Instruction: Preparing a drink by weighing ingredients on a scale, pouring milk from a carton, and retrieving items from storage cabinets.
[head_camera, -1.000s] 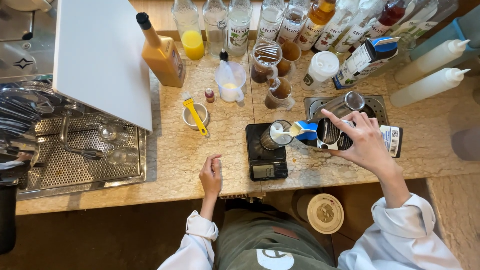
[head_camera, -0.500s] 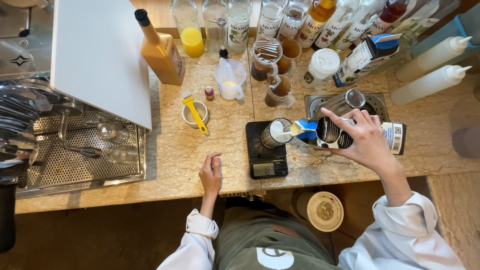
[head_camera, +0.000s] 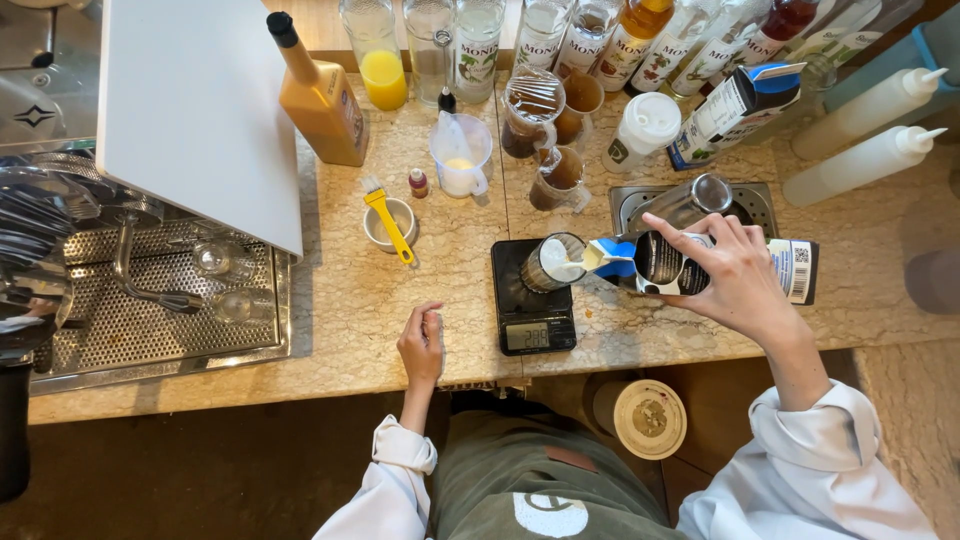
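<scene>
Head view, looking straight down on a marble counter (head_camera: 330, 320). The right hand (head_camera: 735, 275), right of centre, is wrapped tight round a carton (head_camera: 700, 265) lying tipped nearly flat, spout aimed left. A pale creamy liquid is running off the spout into a small cup (head_camera: 552, 262) that sits on a black scale (head_camera: 532, 300) at centre frame. The cup already looks a good way filled, white surface showing inside.

The left hand (head_camera: 422, 345) is parked on the counter in the lower middle, fingers curled loosely together with nothing in them, a bit left of the scale and not touching it.

So I'd call this mid-pour, weighing as it goes; the scale's display is lit. To my eye the tricky bit coming up is the stop: the carton needs rolling back upright smoothly so the stream cuts off clean instead of dribbling over the scale. The spout is right at the cup rim, so there's not much room for wobble.

Other stuff around: a little bowl with a yellow brush (head_camera: 390, 222) left of the scale, syrup bottles (head_camera: 600, 40) along the top edge, two white squeeze bottles (head_camera: 870, 130) upper right, and a metal drip tray (head_camera: 150, 300) on the left.
</scene>
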